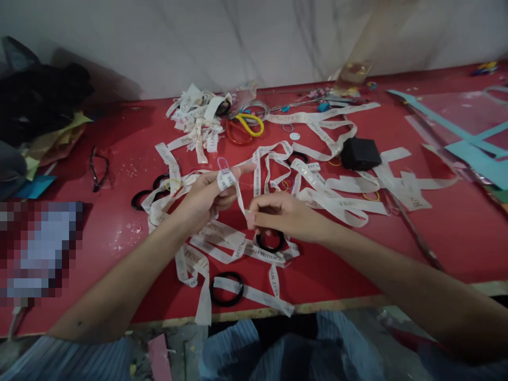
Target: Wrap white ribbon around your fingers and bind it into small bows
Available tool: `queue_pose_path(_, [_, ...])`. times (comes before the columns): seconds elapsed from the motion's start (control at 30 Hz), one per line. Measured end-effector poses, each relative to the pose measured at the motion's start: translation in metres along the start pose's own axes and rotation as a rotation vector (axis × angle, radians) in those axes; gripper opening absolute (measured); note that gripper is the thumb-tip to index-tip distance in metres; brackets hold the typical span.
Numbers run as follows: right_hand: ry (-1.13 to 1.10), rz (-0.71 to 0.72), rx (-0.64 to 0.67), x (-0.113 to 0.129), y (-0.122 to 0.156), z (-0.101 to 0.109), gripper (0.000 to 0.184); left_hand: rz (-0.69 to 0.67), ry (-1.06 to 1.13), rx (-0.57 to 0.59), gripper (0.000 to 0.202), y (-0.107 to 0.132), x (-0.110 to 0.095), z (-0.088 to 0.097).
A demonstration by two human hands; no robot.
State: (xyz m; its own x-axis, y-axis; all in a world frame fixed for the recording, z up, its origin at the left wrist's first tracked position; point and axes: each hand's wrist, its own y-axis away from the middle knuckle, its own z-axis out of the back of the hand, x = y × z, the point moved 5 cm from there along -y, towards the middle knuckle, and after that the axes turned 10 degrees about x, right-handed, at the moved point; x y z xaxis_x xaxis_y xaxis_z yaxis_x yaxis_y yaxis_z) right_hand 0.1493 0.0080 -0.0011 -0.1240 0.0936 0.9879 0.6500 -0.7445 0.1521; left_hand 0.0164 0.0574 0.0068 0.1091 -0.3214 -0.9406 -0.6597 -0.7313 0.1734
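Note:
My left hand (210, 196) is closed on a white printed ribbon (239, 200), which wraps over its thumb. A small pink-purple loop (223, 164) shows at the ribbon's upper end, by the left fingertips. Below and to the right, my right hand (273, 211) pinches the lower part of the same ribbon, so the strip stretches between both hands. Under the right hand lies a black ring band (270, 242), partly covered by the fingers. Another black ring band (227, 289) rests near the table's front edge, across a loose ribbon strip (257, 296).
Printed ribbons (333, 196) lie tangled over the red table (416, 238). A ribbon pile (198, 114) sits at the back beside yellow-handled scissors (251, 125). A black box (360, 153) stands to the right. Eyeglasses (98, 168) and a blurred-out device (43, 248) lie left.

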Motion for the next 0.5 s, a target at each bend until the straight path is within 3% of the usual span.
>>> queue_pose_path(0.13, [0.171,0.149,0.005,0.005,0.0,-0.001,0.016,0.108,-0.191,0.144,0.036,0.005,0.006,0.003])
queue_pose_path(0.23, [0.232,0.181,-0.033,0.002,-0.001,0.005,0.011,0.13,-0.294,0.2,0.036,0.005,0.007,0.005])
queue_pose_path(0.5, [0.306,0.204,-0.151,0.003,0.002,0.009,0.003,0.106,-0.336,0.158,0.031,0.003,0.005,0.004])
